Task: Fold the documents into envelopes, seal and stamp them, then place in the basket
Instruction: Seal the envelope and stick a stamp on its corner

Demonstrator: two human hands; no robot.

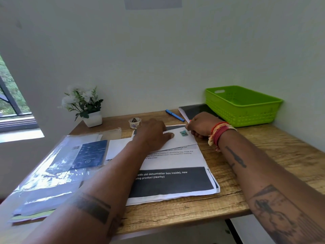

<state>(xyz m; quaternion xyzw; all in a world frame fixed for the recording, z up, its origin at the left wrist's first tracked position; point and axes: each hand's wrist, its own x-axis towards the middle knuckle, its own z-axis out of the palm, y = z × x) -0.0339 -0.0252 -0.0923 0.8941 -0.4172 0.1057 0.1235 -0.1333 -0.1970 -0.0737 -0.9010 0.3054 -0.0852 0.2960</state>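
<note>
Two hands on wooden desk (pixel 246 155) by pale wall: left hand (pixel 153 134) flat, pressing white stamped envelope (pixel 181 140); right hand (pixel 202 125) pinching its corner.

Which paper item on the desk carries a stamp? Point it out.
The white envelope under both hands, lying on the printed documents. It alone bears a small green stamp; the sheets beneath show only print.
</note>
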